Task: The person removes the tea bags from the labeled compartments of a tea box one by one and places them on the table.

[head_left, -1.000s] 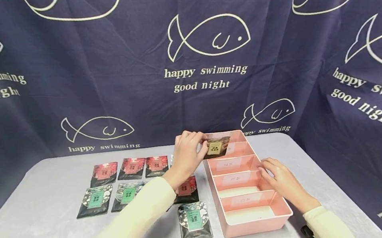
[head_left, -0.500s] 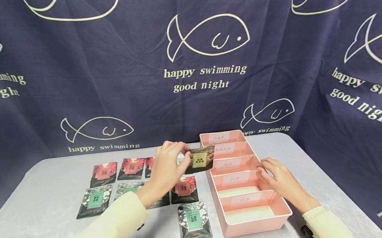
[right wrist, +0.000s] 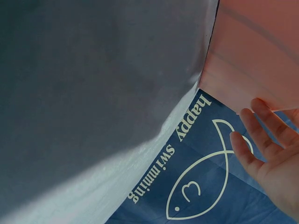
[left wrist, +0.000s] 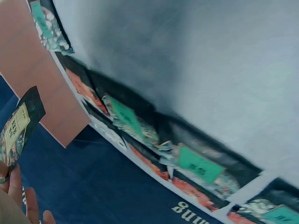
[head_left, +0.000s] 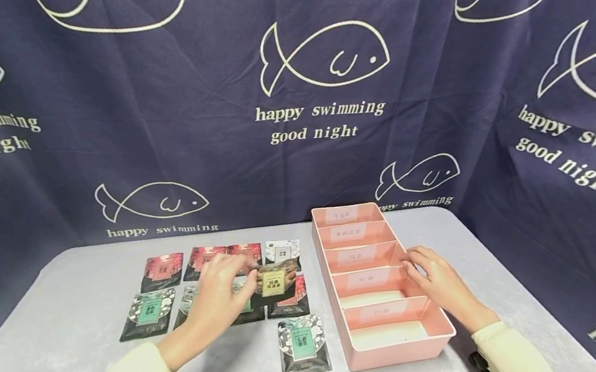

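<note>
My left hand [head_left: 215,294] pinches a dark tea sachet [head_left: 275,282] with a yellow label by its edge, raised over the rows of sachets. In the left wrist view the held sachet [left wrist: 22,122] shows at the left edge, fingers at its lower end. A long pink divided box [head_left: 396,354] stands to the right, white labels on its dividers. My right hand [head_left: 439,280] holds the box's right rim, thumb and index at the top edge. The right wrist view has the other fingers [right wrist: 264,135] against the outer wall.
Red sachets [head_left: 163,270] and a white one [head_left: 282,249] form the back row. Green sachets [head_left: 148,314] and a red one [head_left: 301,302] lie before them. One green sachet [head_left: 303,345] sits nearer, left of the box. A navy fish-print curtain [head_left: 329,163] hangs behind.
My left hand has carried the yellow-labelled sachet from over the box's far compartment leftward and nearer, over the loose sachets. My right hand has stayed at the box rim.
</note>
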Demonstrator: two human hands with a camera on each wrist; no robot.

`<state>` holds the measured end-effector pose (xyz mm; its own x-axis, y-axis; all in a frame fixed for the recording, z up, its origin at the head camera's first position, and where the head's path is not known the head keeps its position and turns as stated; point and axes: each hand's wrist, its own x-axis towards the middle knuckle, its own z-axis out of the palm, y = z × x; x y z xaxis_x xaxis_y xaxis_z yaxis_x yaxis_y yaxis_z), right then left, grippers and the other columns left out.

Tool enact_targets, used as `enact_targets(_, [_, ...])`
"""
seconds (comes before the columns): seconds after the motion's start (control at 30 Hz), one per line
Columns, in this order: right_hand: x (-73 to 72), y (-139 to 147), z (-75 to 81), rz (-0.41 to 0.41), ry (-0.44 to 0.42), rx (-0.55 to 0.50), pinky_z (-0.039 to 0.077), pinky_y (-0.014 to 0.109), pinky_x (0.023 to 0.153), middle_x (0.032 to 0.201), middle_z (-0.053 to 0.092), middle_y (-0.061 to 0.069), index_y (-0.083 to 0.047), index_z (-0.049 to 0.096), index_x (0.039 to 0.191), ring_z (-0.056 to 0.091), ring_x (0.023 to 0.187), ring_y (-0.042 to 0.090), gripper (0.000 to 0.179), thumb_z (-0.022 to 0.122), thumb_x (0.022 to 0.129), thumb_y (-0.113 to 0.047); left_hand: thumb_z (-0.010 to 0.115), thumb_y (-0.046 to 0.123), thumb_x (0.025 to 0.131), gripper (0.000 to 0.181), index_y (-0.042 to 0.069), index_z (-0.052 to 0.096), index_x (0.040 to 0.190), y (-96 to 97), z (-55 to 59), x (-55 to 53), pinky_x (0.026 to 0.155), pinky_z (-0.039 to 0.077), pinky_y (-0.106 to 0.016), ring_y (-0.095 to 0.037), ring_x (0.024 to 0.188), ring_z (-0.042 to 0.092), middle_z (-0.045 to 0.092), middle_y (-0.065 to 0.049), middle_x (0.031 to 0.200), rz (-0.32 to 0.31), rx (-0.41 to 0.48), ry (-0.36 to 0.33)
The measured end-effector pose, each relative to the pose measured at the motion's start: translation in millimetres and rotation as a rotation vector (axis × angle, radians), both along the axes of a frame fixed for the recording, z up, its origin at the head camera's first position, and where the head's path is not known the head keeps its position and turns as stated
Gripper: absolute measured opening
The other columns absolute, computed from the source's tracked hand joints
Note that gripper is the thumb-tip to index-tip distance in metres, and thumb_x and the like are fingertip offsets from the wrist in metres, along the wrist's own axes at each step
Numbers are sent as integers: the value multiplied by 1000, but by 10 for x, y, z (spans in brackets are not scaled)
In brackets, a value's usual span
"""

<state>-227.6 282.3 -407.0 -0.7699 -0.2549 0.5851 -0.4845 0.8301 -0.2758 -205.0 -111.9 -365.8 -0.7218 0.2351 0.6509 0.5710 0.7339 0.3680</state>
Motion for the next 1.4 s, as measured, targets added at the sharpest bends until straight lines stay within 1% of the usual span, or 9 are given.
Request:
enact_targets(0.1, [2, 5, 2, 3, -15, 6, 43, 41, 82, 95, 62, 10, -2, 64, 93, 57, 92, 27, 13, 56, 86, -10, 65, 15, 79, 9, 18, 64, 87, -84, -53, 70, 83, 40, -41, -11, 84, 54, 65, 8, 80, -4, 9, -8])
enact_targets(0.33, [-7, 15, 3, -7, -31, 24, 42, 40, 84, 96, 62, 10, -3, 64, 94, 58, 93, 26, 13, 56, 87, -9, 68, 15, 76, 11, 19, 64, 86, -228, -139, 229, 81, 40, -40, -12, 86, 55, 63, 10, 77, 36, -23, -12])
enact_targets(0.57, [3, -2, 34, -6, -35, 13, 43, 43, 84, 97, 62, 11, -1, 64, 95, 58, 93, 28, 14, 56, 86, -9, 70, 11, 72, 16, 22, 64, 82, -310, -168, 372, 78, 40, -40, -10, 84, 54, 60, 13, 74, 20, -39, -11])
enact_targets(0.8, [10, -12, 43, -6, -29, 12, 43, 41, 84, 96, 62, 11, -1, 64, 94, 58, 93, 27, 13, 56, 86, -8, 70, 8, 71, 22, 26, 62, 81, -356, -204, 477, 76, 40, -36, -4, 79, 51, 55, 20, 72, 18, -53, -88])
enact_targets(1.03, [9, -6, 34, 3, -17, 16, 42, 39, 84, 94, 62, 9, -4, 64, 91, 57, 91, 25, 10, 56, 86, -8, 70, 9, 72, 25, 30, 60, 81, -415, -276, 505, 77, 43, -40, -3, 78, 53, 57, 23, 72, 0, -36, -215])
enact_targets(1.17, [12, -3, 27, 6, -20, 20, 40, 36, 84, 94, 62, 8, -4, 64, 91, 57, 92, 24, 10, 56, 86, -9, 69, 10, 72, 25, 32, 59, 81, -445, -342, 505, 77, 44, -38, -4, 79, 55, 57, 24, 72, -3, -43, -290])
enact_targets(1.23, [16, -5, 29, 4, -22, 19, 41, 37, 84, 94, 62, 8, -3, 64, 91, 57, 91, 24, 10, 56, 86, -9, 69, 11, 72, 25, 32, 59, 81, -459, -375, 497, 77, 45, -38, -5, 79, 55, 58, 22, 72, -1, -46, -317])
enact_targets(1.3, [19, -7, 32, 2, -25, 19, 42, 39, 84, 94, 62, 9, -3, 64, 92, 57, 92, 25, 11, 56, 86, -9, 69, 11, 72, 24, 31, 59, 81, -473, -410, 485, 76, 45, -36, -6, 80, 55, 60, 19, 72, 5, -49, -329])
enact_targets(1.4, [22, -11, 37, -3, -27, 20, 43, 41, 84, 95, 62, 10, -2, 63, 93, 57, 92, 26, 12, 56, 86, -9, 70, 10, 71, 24, 29, 61, 81, -494, -458, 454, 73, 44, -32, -4, 77, 54, 60, 18, 72, 21, -66, -304])
